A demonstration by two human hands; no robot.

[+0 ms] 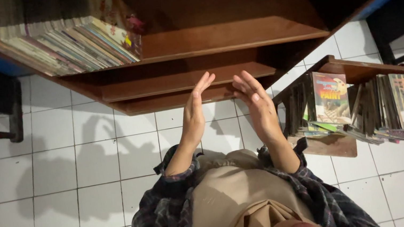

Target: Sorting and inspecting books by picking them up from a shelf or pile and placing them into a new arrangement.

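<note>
Head camera looks straight down at two raised hands above a white tiled floor (pixel 59 168). Left hand (pixel 194 113) is open, with the fingers straight and close together, and it holds nothing. Right hand (pixel 257 104) is open too, the fingers a little spread, the palm turned toward the left one, and it is also empty. Both hands are near each other but do not touch. They are in front of the lower boards of a brown wooden bookshelf (pixel 212 39). On its upper board, at the left, a row of thin books (pixel 66 38) leans to one side. To the right of the right hand stands a small wooden rack (pixel 357 70) on the floor, filled with comic books (pixel 330 97) and magazines. Sleeves of a dark checked shirt (pixel 160 223) cover both forearms partly.
</note>
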